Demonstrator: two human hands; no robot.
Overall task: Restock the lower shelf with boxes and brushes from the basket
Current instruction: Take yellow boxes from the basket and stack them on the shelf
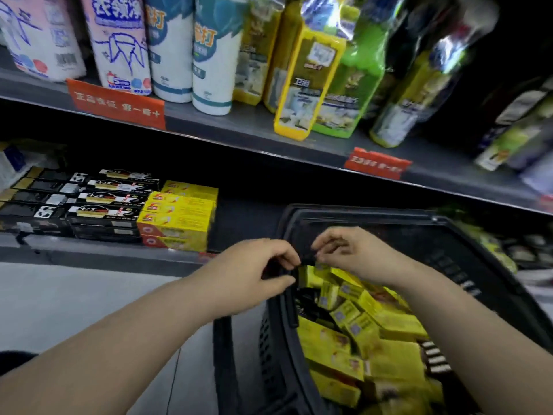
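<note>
grey lower shelf [248,218] runs across the left and behind the black basket [269,339], whose far rim reaches over the shelf's bare stretch. black boxes [98,211] lie in flat stacks at the shelf's left end. a yellow stack [179,215] sits just beside them on the right, long axes along the shelf edge. the bare gap lies between that yellow stack and the basket.

inside the basket, loose yellow cartons [344,351] lie jumbled at all angles, below both hands and toward the person. brushes cannot be made out.

the left hand [257,265] grips the basket handle [291,304], fingers curled round it. the right hand [359,253] hovers just beside it, fingers bent — whether they pinch the handle cannot be told. by position the right hand is nearer the cartons and the left nearer the shelf gap.
</note>
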